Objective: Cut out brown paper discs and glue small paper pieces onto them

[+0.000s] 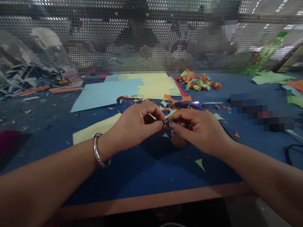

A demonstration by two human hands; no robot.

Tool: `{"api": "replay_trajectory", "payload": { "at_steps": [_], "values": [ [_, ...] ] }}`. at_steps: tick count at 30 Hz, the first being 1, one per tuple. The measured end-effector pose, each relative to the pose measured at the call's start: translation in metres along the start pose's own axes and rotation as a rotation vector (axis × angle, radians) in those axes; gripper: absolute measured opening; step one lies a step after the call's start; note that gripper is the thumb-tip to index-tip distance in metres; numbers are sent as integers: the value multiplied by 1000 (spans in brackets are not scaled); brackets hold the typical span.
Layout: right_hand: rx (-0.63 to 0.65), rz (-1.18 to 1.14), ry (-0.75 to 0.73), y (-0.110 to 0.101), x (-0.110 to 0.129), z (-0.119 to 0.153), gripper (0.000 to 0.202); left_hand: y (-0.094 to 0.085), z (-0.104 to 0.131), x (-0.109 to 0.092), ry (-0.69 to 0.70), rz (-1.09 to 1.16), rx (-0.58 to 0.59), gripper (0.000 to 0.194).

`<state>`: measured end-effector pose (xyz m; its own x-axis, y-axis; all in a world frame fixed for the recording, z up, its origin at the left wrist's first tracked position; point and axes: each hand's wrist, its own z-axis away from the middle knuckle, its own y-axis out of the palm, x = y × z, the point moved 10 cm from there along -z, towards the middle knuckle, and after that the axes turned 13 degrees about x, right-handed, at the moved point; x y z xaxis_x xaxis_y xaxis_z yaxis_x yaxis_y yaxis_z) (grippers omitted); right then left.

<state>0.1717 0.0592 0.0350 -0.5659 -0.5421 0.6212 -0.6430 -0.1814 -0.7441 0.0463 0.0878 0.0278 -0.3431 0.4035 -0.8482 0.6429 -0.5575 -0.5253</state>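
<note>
Between the fingertips of both hands is a small teal piece of paper (168, 122), pinched over the middle of the blue table. My left hand (141, 123), with a silver bangle (97, 151) at its wrist, grips the left side of it. My right hand (199, 125) pinches its right side. Most of the piece is hidden by the fingers. Just below lies a brown round thing (179, 141) whose kind I cannot make out. Beyond the hands are cut orange paper scraps (178, 98) and a tool with a dark blue handle (190, 105).
Blue paper (100, 93) and yellow paper sheets (154, 83) lie at the back. Behind them a pile of folded paper pieces (200, 81) sits right of centre. A water bottle (59, 57) stands back left, a green bottle (267, 52) back right. A perforated metal screen (95, 37) closes the far side.
</note>
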Motion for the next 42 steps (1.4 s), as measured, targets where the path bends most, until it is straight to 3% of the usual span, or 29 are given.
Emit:
{"api": "replay_trajectory", "payload": {
  "at_steps": [11, 22, 32, 42],
  "values": [
    [70, 107, -27, 3, 13, -2, 12, 0, 0, -1, 3, -187, 2, 8],
    [158, 211, -105, 6, 31, -4, 13, 0, -8, 12, -19, 130, 94, 11],
    [194, 165, -172, 14, 22, -10, 11, -2, -12, 15, 2, 74, 151, 14],
    [150, 107, -192, 7, 20, -5, 9, 0, -11, 15, -49, 232, 174, 14]
  ]
}}
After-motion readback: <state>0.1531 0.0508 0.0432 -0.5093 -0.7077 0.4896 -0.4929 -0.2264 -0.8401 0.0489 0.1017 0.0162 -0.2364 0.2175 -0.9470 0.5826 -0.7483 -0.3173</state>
